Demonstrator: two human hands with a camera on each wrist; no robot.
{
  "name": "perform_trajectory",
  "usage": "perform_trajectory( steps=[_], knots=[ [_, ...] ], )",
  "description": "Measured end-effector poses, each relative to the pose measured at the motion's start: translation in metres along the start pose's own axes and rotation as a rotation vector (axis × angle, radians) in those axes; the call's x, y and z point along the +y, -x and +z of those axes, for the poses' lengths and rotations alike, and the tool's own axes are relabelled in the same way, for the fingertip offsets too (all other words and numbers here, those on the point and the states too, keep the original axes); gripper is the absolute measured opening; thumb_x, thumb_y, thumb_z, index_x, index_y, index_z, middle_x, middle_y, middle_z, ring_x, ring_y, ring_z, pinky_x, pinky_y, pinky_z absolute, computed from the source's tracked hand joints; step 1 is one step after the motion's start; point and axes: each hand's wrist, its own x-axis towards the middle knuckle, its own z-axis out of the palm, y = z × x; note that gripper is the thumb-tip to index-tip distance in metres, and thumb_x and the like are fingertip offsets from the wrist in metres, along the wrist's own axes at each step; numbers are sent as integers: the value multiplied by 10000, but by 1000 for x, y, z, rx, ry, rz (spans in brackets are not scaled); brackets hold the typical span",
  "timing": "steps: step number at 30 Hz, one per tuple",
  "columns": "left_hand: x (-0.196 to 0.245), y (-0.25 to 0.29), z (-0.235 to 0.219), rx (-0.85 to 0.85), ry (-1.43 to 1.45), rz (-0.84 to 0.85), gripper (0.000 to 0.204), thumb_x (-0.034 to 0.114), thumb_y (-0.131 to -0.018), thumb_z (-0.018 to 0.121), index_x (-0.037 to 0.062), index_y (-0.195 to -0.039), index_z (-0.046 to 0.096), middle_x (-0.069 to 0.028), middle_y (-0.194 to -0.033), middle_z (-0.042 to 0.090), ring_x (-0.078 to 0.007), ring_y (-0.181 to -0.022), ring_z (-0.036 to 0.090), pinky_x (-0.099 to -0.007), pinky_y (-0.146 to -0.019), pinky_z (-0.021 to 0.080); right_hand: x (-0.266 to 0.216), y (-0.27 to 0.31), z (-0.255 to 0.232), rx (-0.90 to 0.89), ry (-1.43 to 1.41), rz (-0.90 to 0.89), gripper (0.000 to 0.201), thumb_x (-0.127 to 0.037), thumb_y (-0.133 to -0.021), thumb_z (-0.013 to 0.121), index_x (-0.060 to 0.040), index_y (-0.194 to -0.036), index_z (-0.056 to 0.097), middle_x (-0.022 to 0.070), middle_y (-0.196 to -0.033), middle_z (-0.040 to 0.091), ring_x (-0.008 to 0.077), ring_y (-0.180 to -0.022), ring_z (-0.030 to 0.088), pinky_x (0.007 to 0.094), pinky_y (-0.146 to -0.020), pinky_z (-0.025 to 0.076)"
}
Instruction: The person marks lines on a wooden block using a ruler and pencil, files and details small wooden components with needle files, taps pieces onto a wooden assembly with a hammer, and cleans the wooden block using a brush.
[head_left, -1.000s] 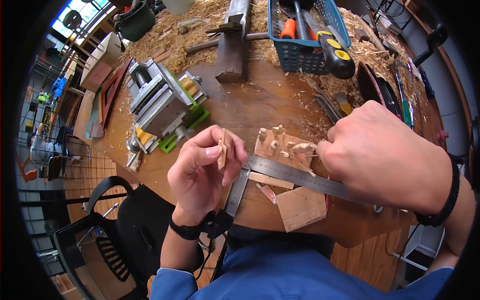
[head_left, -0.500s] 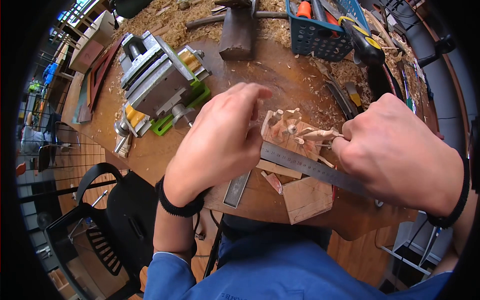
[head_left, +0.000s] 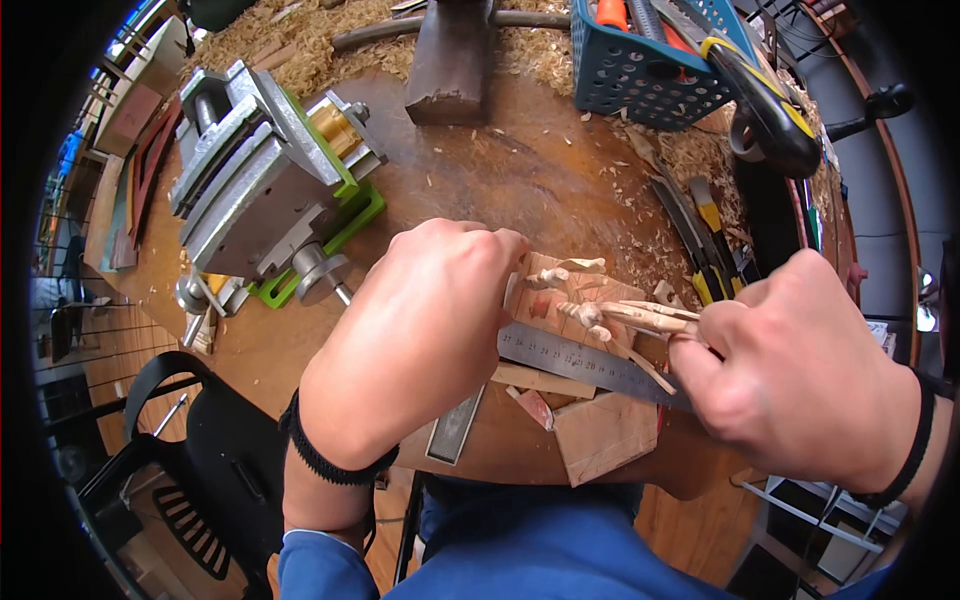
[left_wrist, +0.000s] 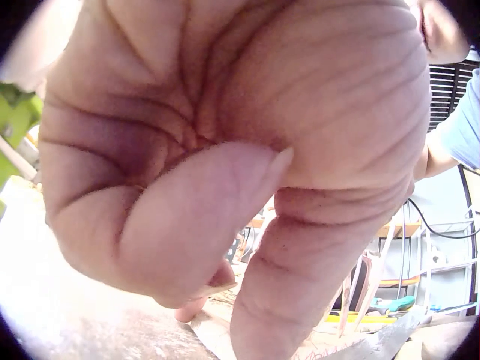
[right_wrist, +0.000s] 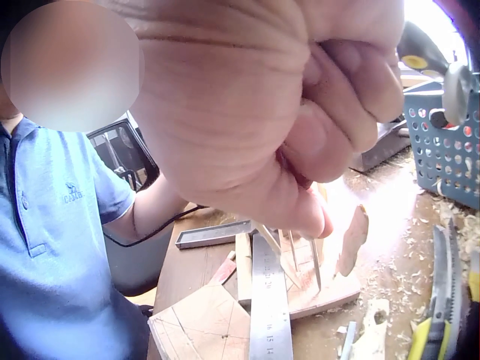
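Note:
In the head view my right hand (head_left: 790,365) has its fingers curled at the end of a light carved wooden piece (head_left: 645,317), which reaches left over a small wooden board (head_left: 540,308). Thin pointed sticks (right_wrist: 316,270) come down below those fingers in the right wrist view. My left hand (head_left: 420,330) is turned back upward at the board's left end, its fingertips hidden from above. Seen from the left wrist, some fingers (left_wrist: 202,214) curl toward the palm; I cannot tell what the fingertips hold. Along the board's near side lies a steel ruler (head_left: 570,357).
A five-sided wood piece (head_left: 605,440) and a metal bar (head_left: 455,428) lie near the front edge. The vise (head_left: 260,190) stands left, a blue tool basket (head_left: 640,95) at the back right. Yellow-handled cutters (head_left: 690,235) lie right, among shavings.
My left hand, which pinched a small wooden piece a second ago, has turned over and come to the board's left end. The carved piece at my right hand now lies more across the board.

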Motion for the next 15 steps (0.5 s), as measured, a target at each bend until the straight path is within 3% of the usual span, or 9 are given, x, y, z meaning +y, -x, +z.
perform_trajectory(
  steps=[4,6,9,15],
  knots=[
    [-1,-2,0,17,-12,10,475,-50,-689,779,-48,-1158,707,-216,-934,707,-394,-886,691,-453,-782,540,-2,3,1,-63,36,15,205,-168,-595,699,-52,-731,599,21,-614,523,202,-510,606,376,-432,383],
    [0,-2,0,0,-12,-1,472,-55,-690,778,-48,-1156,708,-219,-954,711,-397,-900,695,-454,-785,543,-5,6,9,29,58,52,264,-158,-599,697,-21,-824,674,4,-609,488,181,-494,577,368,-420,352],
    [3,-3,1,57,-15,15,443,-51,-689,789,-35,-1127,728,-210,-925,707,-386,-827,694,-448,-752,544,-2,6,10,39,28,66,329,-156,-609,696,-7,-902,713,-9,-597,440,173,-476,543,372,-409,333],
    [2,-1,3,66,48,-53,437,-31,-681,819,-15,-1113,752,-192,-847,688,-357,-714,673,-437,-697,532,-1,12,17,83,-1,60,265,-97,-656,712,24,-892,700,-12,-605,410,168,-470,506,360,-403,317]
  ],
)
